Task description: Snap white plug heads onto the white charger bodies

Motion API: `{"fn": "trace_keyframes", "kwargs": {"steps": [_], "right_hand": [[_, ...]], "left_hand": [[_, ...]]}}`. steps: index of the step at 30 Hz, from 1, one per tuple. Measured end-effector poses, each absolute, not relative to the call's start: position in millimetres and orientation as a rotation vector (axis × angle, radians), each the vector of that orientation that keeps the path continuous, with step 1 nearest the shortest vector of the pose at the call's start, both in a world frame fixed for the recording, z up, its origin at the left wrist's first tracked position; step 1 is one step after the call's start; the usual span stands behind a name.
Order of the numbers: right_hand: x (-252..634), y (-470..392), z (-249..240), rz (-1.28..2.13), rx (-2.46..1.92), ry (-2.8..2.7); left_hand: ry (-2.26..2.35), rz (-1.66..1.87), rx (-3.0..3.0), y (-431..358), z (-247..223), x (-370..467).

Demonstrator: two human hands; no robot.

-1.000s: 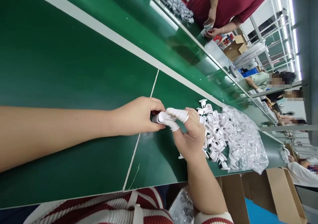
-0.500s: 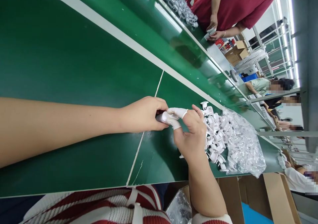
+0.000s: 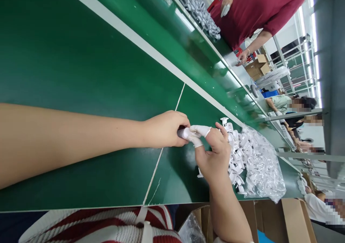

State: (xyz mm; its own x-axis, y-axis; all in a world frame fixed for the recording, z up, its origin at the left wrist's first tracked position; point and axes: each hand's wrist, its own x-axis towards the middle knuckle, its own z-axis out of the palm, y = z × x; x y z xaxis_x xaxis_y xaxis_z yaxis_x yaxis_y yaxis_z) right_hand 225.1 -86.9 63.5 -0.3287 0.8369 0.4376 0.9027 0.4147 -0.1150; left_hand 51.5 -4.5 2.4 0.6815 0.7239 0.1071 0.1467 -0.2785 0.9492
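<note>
My left hand [image 3: 171, 129] is closed around a small white plastic part [image 3: 183, 133] with a rounded end, held just above the green bench. From the other side my right hand [image 3: 212, 147] pinches that end; white finger cots cover its thumb and index finger. Most of the part is hidden by the fingers, so its kind does not show. Right beyond my right hand lies a pile of white plastic pieces [image 3: 237, 156], and a clear plastic bag [image 3: 264, 164] full of similar pieces rests against it.
A pale strip [image 3: 151, 47] runs along the green bench [image 3: 81, 74]. Across a glossy ledge, a co-worker in a red shirt [image 3: 264, 9] stands by a heap of grey-white parts [image 3: 198, 11]. Below the bench edge is an open cardboard box [image 3: 296, 218]. A white fan [image 3: 272, 77] stands farther off.
Both my hands, still on the white part, appear slightly lower and farther right as the view shifts. The co-worker in red has moved their hands apart.
</note>
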Motion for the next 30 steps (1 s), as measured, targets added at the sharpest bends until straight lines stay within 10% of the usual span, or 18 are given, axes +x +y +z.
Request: {"fn": "trace_keyframes", "kwargs": {"steps": [15,30], "right_hand": [[226,-86,54,-0.222,-1.499,-2.191],[251,-94,50,1.198,-1.158,-1.600]], "left_hand": [[0.714,0.678,1.899,-7,7,52],[0.368,1.526,2.368,-18,6,40]]}}
